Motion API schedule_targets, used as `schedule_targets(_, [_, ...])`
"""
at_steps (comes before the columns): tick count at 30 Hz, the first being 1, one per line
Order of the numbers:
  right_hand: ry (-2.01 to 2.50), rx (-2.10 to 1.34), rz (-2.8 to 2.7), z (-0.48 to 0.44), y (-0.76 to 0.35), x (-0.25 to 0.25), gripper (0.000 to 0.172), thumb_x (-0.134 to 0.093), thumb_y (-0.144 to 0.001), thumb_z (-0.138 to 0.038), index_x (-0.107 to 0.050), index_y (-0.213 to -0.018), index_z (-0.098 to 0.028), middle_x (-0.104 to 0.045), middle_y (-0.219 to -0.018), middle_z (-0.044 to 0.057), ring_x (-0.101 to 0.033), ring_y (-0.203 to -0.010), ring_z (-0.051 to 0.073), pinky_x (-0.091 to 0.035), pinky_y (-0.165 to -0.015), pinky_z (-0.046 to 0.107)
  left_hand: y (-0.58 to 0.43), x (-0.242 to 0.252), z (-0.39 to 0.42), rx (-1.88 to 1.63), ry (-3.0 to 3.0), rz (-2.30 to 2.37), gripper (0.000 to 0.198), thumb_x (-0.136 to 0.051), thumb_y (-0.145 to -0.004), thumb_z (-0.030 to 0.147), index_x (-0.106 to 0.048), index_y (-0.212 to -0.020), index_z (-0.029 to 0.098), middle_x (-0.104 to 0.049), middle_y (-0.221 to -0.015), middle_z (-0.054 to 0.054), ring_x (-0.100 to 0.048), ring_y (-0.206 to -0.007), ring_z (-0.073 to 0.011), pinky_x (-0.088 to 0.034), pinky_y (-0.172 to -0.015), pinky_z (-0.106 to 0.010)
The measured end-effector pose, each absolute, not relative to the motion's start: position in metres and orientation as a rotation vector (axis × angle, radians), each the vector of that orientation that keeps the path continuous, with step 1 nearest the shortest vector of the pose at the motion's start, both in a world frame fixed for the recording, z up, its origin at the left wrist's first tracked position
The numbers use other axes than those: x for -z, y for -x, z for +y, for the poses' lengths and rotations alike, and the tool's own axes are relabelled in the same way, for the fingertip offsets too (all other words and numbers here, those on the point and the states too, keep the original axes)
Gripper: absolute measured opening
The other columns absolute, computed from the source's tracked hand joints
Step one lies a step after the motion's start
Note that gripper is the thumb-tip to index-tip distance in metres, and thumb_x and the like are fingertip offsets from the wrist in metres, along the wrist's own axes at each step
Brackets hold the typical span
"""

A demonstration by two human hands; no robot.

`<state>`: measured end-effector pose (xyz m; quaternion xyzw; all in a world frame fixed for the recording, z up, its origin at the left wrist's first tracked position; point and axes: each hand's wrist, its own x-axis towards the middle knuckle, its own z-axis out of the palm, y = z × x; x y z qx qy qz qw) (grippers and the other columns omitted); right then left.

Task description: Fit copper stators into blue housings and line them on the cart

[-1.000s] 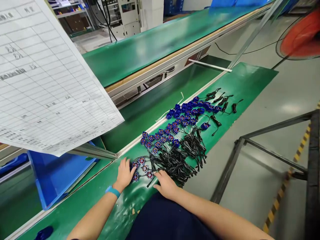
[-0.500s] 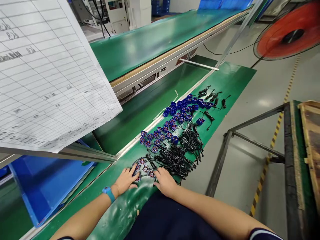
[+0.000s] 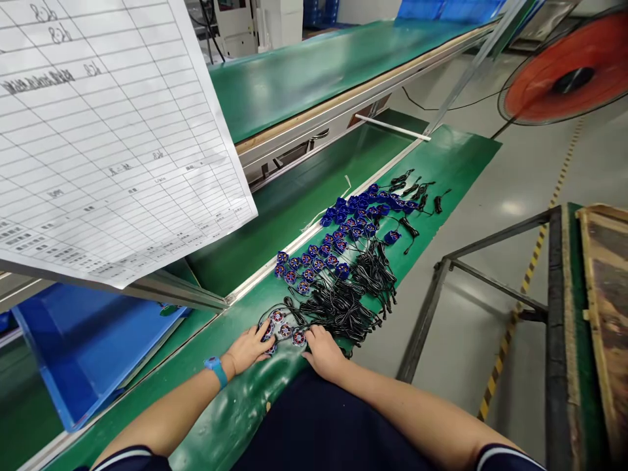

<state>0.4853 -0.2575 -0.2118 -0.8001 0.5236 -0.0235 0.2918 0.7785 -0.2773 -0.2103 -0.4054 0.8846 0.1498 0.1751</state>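
Several light grey round parts with reddish coils inside (image 3: pixel 285 330) lie in a small cluster on the green bench. My left hand (image 3: pixel 249 348), with a blue wristband, rests on the cluster's left side, fingers spread over the parts and hiding some of them. From the right, my right hand (image 3: pixel 326 354) touches the rightmost grey round part (image 3: pixel 299 338) with its fingertips, thumb apart from the fingers. Beyond the hands are many blue round parts (image 3: pixel 318 264) in loose rows, wired to a heap of bundled black cables (image 3: pixel 338 313).
A sheet of paper with a table (image 3: pixel 127 144) hangs at the upper left, above a blue bin (image 3: pixel 93 353). A raised green belt (image 3: pixel 314 82) runs behind the bench. To the right stand a metal frame (image 3: pixel 426 314) and a red fan (image 3: pixel 574 80).
The view has shifted slightly, so the paper appears further right and lower. My hands stay at the grey parts; the left fingers are drawn in a little.
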Motion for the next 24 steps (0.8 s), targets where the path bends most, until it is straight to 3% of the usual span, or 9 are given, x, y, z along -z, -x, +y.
schedule_targets(4, [2.123, 0.04, 1.356, -0.255, -0.483, 0.208, 0.031, -0.065, -0.09, -0.031, -0.061, -0.118, -0.019, -0.059, -0.123, 0.014, -0.054, -0.114, 0.031, -0.044, -0.098, 0.042, -0.773, 0.208, -0.258, -0.471, 1.274, 2.47, 0.056, -0.069, -0.09, 0.047, -0.051, -0.141, 0.031, -0.026, -0.164, -0.018, -0.053, -0.128, -0.0375, -0.049, -0.104, -0.053])
schedule_targets(9, [2.099, -0.033, 1.293, -0.255, -0.482, 0.205, 0.032, -0.065, -0.09, -0.03, -0.061, -0.119, -0.016, -0.067, -0.112, 0.014, -0.059, -0.109, 0.031, -0.043, -0.096, 0.042, -0.757, 0.197, -0.261, -0.541, 1.434, 2.321, 0.07, -0.073, -0.084, 0.05, -0.046, -0.146, 0.03, -0.013, -0.167, -0.018, -0.048, -0.134, -0.0397, -0.047, -0.107, -0.053])
schedule_targets(15, [2.071, 0.014, 1.315, -0.261, -0.48, 0.199, 0.045, -0.066, -0.089, -0.031, -0.057, -0.131, -0.016, -0.061, -0.13, 0.016, -0.055, -0.121, 0.033, -0.042, -0.101, 0.042, -0.756, 0.183, -0.278, -0.68, 1.471, 2.344, 0.055, -0.079, -0.079, 0.046, -0.061, -0.128, 0.026, -0.028, -0.158, -0.016, -0.052, -0.132, -0.0387, -0.047, -0.107, -0.049])
schedule_targets(20, [2.081, 0.026, 1.302, -0.261, -0.48, 0.195, 0.058, -0.067, -0.089, -0.033, -0.051, -0.142, -0.014, -0.06, -0.131, 0.019, -0.055, -0.121, 0.035, -0.043, -0.102, 0.045, -0.76, 0.156, -0.277, -0.976, 1.652, 2.423, 0.055, -0.075, -0.081, 0.054, -0.062, -0.126, 0.026, -0.03, -0.153, -0.014, -0.056, -0.125, -0.034, -0.048, -0.107, -0.048])
schedule_targets(24, [2.101, 0.044, 1.282, -0.258, -0.483, 0.192, 0.054, -0.067, -0.09, -0.036, -0.056, -0.138, -0.012, -0.062, -0.124, 0.02, -0.057, -0.115, 0.036, -0.045, -0.1, 0.045, -0.736, 0.115, -0.288, -1.361, 1.759, 2.505, 0.055, -0.071, -0.083, 0.06, -0.062, -0.123, 0.022, -0.05, -0.128, -0.011, -0.052, -0.123, -0.0293, -0.042, -0.111, -0.047])
